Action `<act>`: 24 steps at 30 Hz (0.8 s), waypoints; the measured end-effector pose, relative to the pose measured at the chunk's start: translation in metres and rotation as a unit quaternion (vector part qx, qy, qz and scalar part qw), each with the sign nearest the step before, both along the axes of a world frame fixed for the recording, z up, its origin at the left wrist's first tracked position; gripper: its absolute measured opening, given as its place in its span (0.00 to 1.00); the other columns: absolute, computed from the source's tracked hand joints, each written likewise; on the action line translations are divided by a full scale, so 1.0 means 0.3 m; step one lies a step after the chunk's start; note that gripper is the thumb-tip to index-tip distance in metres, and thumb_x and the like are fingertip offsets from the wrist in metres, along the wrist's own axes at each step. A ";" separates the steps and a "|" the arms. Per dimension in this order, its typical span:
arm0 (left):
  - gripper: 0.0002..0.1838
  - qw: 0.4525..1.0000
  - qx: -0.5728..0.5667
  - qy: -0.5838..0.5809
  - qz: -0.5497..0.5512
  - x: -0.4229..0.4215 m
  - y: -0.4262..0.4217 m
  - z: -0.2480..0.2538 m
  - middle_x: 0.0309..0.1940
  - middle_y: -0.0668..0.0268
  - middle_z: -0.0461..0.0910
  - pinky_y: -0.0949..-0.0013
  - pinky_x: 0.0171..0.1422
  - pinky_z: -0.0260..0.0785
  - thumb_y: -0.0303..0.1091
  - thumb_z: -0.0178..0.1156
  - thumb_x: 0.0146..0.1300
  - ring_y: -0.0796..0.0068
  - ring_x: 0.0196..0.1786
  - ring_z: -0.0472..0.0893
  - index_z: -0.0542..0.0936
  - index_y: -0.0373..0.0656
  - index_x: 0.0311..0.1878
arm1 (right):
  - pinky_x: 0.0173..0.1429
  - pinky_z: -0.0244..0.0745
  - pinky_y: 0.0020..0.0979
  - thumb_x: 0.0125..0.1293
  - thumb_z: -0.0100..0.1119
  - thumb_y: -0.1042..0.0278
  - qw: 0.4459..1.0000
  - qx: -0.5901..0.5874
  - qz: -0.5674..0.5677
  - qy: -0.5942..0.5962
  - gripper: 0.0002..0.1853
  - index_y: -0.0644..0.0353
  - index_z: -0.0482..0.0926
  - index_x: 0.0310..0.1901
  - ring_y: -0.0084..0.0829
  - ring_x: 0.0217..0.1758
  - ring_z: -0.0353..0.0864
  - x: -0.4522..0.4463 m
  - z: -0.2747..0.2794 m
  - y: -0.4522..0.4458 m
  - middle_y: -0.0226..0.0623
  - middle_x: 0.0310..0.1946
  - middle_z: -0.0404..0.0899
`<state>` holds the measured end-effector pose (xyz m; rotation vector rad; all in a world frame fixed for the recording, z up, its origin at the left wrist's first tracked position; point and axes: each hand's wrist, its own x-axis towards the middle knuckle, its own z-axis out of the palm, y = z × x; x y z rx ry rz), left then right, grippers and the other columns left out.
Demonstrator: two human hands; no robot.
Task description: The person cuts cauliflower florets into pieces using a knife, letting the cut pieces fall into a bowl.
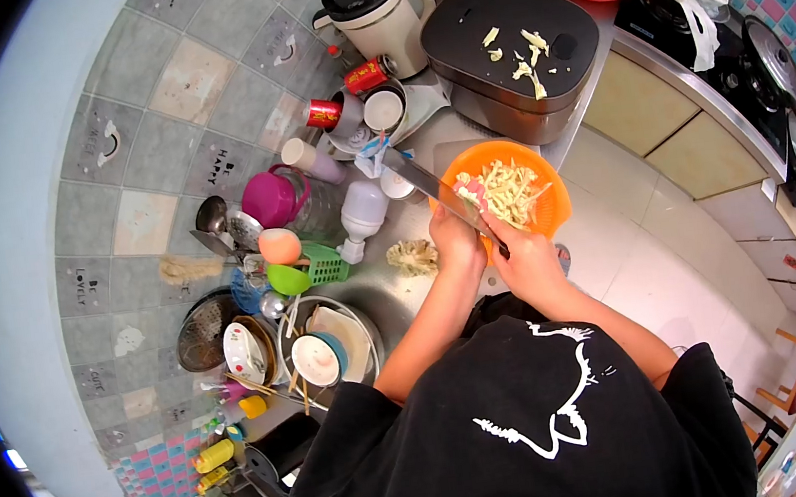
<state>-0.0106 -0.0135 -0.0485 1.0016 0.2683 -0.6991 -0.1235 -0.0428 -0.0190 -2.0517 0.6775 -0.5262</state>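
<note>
My right hand (527, 258) is closed round the handle of a kitchen knife (432, 186), whose broad blade points up and left across the rim of an orange basket (556, 209). Pale, thin-cut mushroom-like pieces (512, 191) fill much of the basket. Close under the blade, at the basket's near left side, my left hand (456, 240) has its fingers curled. The blade partly hides those fingers, and what they hold cannot be made out. A pale, frilly mushroom-like clump (412, 258) lies on the metal surface left of my left hand.
A dark-lidded appliance (501, 31) with pale scraps on top stands beyond the basket. Left are a white bottle (364, 215), a pink-lidded jug (272, 199), a green basket (326, 263) and stacked bowls (320, 357). A stove (740, 62) lines the far right counter.
</note>
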 end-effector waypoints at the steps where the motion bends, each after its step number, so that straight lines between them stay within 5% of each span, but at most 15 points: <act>1: 0.11 1.000 -0.002 0.006 0.011 -0.001 0.002 -0.015 0.40 0.55 0.77 0.69 0.47 0.74 0.28 0.44 0.68 0.66 0.40 0.79 0.68 0.33 0.49 | 0.35 0.74 0.39 0.53 0.56 0.77 1.000 -0.018 0.002 0.015 0.22 0.58 0.74 0.52 0.49 0.31 0.79 -0.002 -0.005 -0.003 0.52 0.27 0.77; 6: 0.13 1.000 0.022 0.010 -0.001 -0.015 0.019 -0.039 0.41 0.57 0.77 0.70 0.43 0.73 0.32 0.41 0.70 0.70 0.38 0.78 0.70 0.33 0.48 | 0.33 0.73 0.37 0.53 0.56 0.76 0.997 -0.068 0.001 0.042 0.21 0.56 0.75 0.52 0.46 0.26 0.78 -0.012 -0.036 -0.002 0.50 0.24 0.77; 8: 0.14 0.999 0.021 0.026 0.006 -0.014 0.028 -0.047 0.41 0.59 0.77 0.70 0.42 0.73 0.33 0.40 0.71 0.72 0.37 0.78 0.71 0.33 0.48 | 0.29 0.70 0.33 0.54 0.55 0.75 0.999 0.046 -0.017 0.005 0.20 0.59 0.75 0.51 0.37 0.19 0.74 -0.009 -0.048 -0.004 0.46 0.19 0.74; 11: 0.18 0.999 -0.005 0.006 -0.054 0.010 0.048 -0.125 0.50 0.52 0.73 0.65 0.51 0.72 0.33 0.33 0.71 0.62 0.48 0.77 0.65 0.31 0.55 | 0.31 0.71 0.36 0.54 0.54 0.75 0.987 0.151 -0.037 0.049 0.21 0.59 0.75 0.52 0.41 0.23 0.78 -0.011 -0.022 -0.020 0.50 0.19 0.74; 14: 0.18 0.993 -0.015 0.006 -0.117 0.036 0.065 -0.160 0.50 0.53 0.73 0.64 0.52 0.72 0.34 0.34 0.71 0.61 0.51 0.76 0.68 0.32 0.52 | 0.29 0.70 0.33 0.54 0.53 0.74 0.988 0.143 -0.052 0.036 0.21 0.61 0.74 0.52 0.37 0.18 0.74 -0.018 -0.048 -0.021 0.48 0.17 0.72; 18: 0.17 0.997 -0.009 0.052 -0.063 0.050 0.079 -0.157 0.49 0.53 0.75 0.64 0.51 0.72 0.35 0.35 0.71 0.62 0.50 0.76 0.70 0.34 0.50 | 0.28 0.69 0.32 0.54 0.53 0.73 0.992 0.091 -0.079 0.038 0.20 0.61 0.75 0.52 0.35 0.17 0.72 -0.019 -0.112 -0.058 0.47 0.16 0.71; 21: 0.22 0.995 -0.018 -0.007 -0.099 0.083 0.118 -0.153 0.55 0.56 0.71 0.59 0.61 0.62 0.41 0.39 0.71 0.62 0.56 0.73 0.64 0.34 0.58 | 0.27 0.68 0.34 0.55 0.54 0.72 0.991 0.054 -0.104 0.071 0.20 0.61 0.75 0.51 0.36 0.16 0.72 -0.019 -0.171 -0.114 0.47 0.16 0.71; 24: 0.22 0.990 -0.073 0.011 -0.122 0.117 0.133 -0.200 0.56 0.58 0.71 0.66 0.56 0.66 0.45 0.40 0.70 0.64 0.55 0.74 0.67 0.36 0.56 | 0.26 0.68 0.33 0.55 0.54 0.71 0.985 0.075 -0.111 0.107 0.20 0.61 0.75 0.51 0.35 0.16 0.71 -0.033 -0.193 -0.138 0.47 0.15 0.71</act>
